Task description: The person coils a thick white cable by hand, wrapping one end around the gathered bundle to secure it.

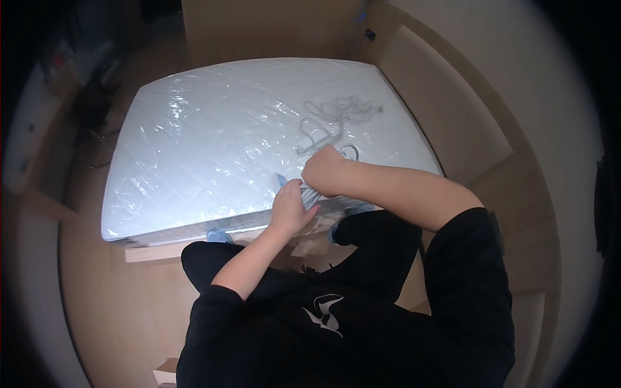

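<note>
A bundle of grey-white cable is gathered in loops at the near edge of a plastic-wrapped mattress. My left hand holds this bundle from the left, its thumb toward me. Right beside it, my right hand is closed in a fist on the cable at the top of the bundle; its fingers are largely hidden from view. A small blue-and-white block, possibly a plug or power strip end, shows just past my left fingers. Beyond my right hand, a thicker cable loop curves over the plastic.
A thin, tangled pale cord lies farther back on the mattress. A padded wooden headboard runs along the right side, with a wooden panel behind. Below the mattress is a pale bed base. An open cardboard box stands at lower left.
</note>
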Demonstrator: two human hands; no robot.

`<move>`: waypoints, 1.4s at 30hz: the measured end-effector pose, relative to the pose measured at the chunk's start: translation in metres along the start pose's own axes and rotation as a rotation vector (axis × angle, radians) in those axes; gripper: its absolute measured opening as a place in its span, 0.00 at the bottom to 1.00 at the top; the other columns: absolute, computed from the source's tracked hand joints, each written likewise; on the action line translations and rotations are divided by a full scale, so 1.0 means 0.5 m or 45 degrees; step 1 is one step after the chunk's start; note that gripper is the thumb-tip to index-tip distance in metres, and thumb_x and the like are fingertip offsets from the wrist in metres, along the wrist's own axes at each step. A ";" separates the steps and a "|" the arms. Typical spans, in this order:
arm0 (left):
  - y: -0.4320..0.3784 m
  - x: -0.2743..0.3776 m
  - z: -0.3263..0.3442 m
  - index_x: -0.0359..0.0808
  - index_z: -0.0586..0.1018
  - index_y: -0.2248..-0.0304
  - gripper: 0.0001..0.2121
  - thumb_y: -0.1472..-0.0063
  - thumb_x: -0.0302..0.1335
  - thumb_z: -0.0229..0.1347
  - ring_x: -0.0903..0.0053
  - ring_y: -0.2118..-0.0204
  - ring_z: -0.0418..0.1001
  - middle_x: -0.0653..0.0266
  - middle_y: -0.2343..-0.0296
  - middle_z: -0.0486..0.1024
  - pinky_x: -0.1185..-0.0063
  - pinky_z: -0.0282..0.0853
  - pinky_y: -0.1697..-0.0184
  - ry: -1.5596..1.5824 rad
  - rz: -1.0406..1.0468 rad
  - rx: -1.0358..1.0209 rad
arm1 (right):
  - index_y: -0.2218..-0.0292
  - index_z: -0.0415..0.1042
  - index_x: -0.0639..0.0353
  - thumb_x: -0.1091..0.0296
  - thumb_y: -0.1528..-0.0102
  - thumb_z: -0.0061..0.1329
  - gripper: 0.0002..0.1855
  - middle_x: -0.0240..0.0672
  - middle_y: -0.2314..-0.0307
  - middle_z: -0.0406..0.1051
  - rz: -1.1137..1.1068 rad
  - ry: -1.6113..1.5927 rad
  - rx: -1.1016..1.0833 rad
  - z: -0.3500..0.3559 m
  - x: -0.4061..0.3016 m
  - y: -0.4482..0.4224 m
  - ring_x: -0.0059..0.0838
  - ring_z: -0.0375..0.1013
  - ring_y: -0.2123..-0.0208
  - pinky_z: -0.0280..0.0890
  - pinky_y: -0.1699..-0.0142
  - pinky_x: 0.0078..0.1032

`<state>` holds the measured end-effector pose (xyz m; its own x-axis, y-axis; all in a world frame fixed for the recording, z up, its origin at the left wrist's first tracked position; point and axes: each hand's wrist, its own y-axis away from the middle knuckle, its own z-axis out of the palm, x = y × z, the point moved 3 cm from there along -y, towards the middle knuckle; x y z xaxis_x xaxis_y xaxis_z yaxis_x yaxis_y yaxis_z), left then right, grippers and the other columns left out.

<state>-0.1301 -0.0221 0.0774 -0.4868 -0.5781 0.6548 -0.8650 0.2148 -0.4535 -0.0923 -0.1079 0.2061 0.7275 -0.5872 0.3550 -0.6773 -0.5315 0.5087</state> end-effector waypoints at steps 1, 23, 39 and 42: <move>-0.006 -0.001 0.011 0.31 0.67 0.57 0.29 0.58 0.31 0.66 0.53 0.60 0.71 0.47 0.65 0.73 0.66 0.67 0.58 0.013 -0.042 -0.013 | 0.70 0.79 0.56 0.71 0.59 0.55 0.10 0.38 0.72 0.77 -0.011 -0.002 -0.005 -0.009 0.006 0.008 0.35 0.77 0.67 0.69 0.66 0.33; -0.103 0.164 -0.049 0.26 0.72 0.58 0.24 0.56 0.26 0.62 0.74 0.62 0.74 0.58 0.67 0.76 0.79 0.67 0.57 0.672 -0.151 -0.512 | 0.69 0.78 0.61 0.43 0.52 0.53 0.26 0.39 0.73 0.76 -0.372 -0.362 -0.263 -0.074 0.139 0.089 0.30 0.75 0.71 0.67 0.68 0.25; -0.111 -0.036 -0.094 0.27 0.70 0.72 0.08 0.55 0.17 0.52 0.74 0.82 0.72 0.57 0.81 0.71 0.78 0.69 0.76 1.460 -0.970 -0.455 | 0.71 0.73 0.59 0.57 0.45 0.48 0.13 0.42 0.78 0.72 -0.020 -1.170 0.294 0.123 0.176 0.079 0.41 0.72 0.73 0.65 0.68 0.34; -0.108 -0.074 -0.083 0.27 0.70 0.71 0.08 0.55 0.17 0.52 0.74 0.83 0.71 0.58 0.82 0.71 0.79 0.69 0.78 1.440 -1.069 -0.399 | 0.76 0.71 0.58 0.53 0.47 0.51 0.17 0.40 0.81 0.71 0.251 -0.763 0.451 0.138 0.221 0.088 0.44 0.71 0.74 0.64 0.71 0.35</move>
<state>-0.0705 0.0204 0.1028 0.4647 0.2721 0.8426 -0.8570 0.3775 0.3507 -0.0493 -0.2382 0.2135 0.4715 -0.8724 -0.1289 -0.8586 -0.4875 0.1584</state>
